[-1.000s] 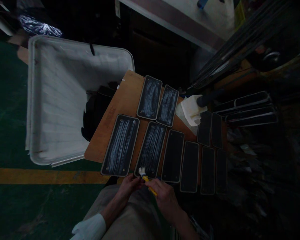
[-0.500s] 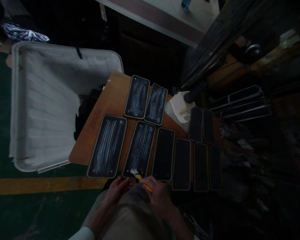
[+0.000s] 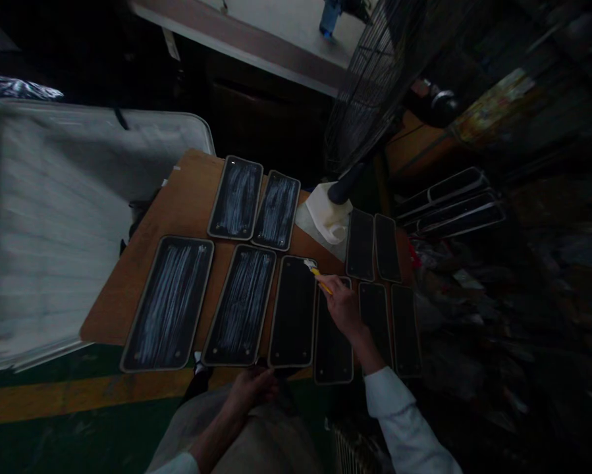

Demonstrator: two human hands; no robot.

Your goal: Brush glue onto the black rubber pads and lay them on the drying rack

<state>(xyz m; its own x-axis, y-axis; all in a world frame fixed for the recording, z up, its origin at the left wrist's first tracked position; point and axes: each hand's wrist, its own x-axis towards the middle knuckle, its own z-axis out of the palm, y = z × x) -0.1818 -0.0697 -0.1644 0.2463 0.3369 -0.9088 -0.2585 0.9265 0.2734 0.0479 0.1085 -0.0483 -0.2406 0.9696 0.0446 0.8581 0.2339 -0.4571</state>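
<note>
My right hand (image 3: 342,304) is closed around the yellow handle of a small brush (image 3: 320,279). White stuff coats the brush tip, which is at the top end of a plain dark rectangular panel (image 3: 292,316). Left of it lie two panels streaked with white, the nearer panel (image 3: 239,306) and a larger-looking panel (image 3: 167,303). Under my right hand is another dark panel (image 3: 332,349), partly covered. My left hand (image 3: 253,388) is low by the board's front edge, below the panels, with its fingers curled in and nothing visible in them.
A brown board (image 3: 128,289) carries the panels. Behind them stand a white jug-like container (image 3: 329,212) and two more streaked panels (image 3: 236,197). A large white bin (image 3: 53,217) is at left, a wire fan cage (image 3: 362,99) beyond, stacked dark panels (image 3: 448,204) at right.
My right hand has carried the brush up and right, from the bottom of a streaked panel to the top of the plain one beside it. My left hand stays low; the view has shifted.
</note>
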